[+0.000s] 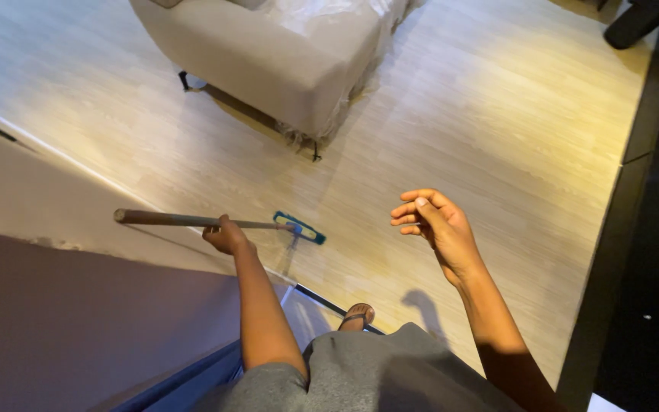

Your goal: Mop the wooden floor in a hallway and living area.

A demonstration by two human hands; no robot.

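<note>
My left hand [225, 235] is clenched around the mop handle [192, 220], gripping it partway along its length, with the free end of the handle projecting to the left past my fist. The handle runs nearly level across the view from left to right and ends at the mop head [300, 227], a flat teal pad lying on the floor [497, 137] just right of my left hand. My right hand [435, 223] is released and holds nothing; it hangs in the air to the right of the mop head and well apart from it, fingers [409, 210] loosely curled toward the left, thumb lying across them. Both forearms extend from the near edge of the view, above my grey shorts [360, 374]. One foot in a sandal [358, 315] shows on the floor near me, between the two arms. The floor is pale wood-look planking, brightly lit at centre. A sofa [268, 53], light beige and partly covered in clear plastic sheeting [329, 15], stands at the far side, with dark legs visible under its near edge. A wall [47, 320] fills the near left, its light baseboard running diagonally toward the mop head. A dark strip [650, 229] borders the floor along the right side. A dark object sits at the far right corner; I cannot tell what it is.
</note>
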